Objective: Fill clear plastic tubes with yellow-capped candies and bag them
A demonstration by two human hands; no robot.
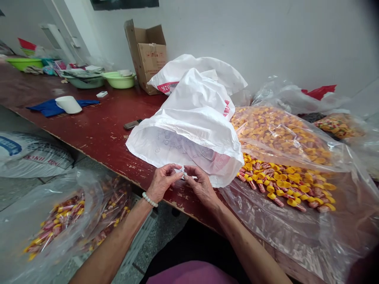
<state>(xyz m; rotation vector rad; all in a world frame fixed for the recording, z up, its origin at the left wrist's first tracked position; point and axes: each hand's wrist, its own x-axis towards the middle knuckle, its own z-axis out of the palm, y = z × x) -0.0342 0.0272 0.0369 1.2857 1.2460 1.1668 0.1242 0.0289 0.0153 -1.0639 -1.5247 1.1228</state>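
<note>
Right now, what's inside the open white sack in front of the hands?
In the open white sack: small dark ring-like shapes, though whether loose or printed I can't tell, and a reddish patch at right. The upper layer covers the deeper part.

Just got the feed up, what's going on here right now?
A person is pinching a small pale thing between the fingertips of the left hand and right hand; it is too small to identify. The hands are at the open mouth of a white sack lying on a red-brown table. Right of the sack, yellow-and-red pieces lie in and around clear plastic.
</note>
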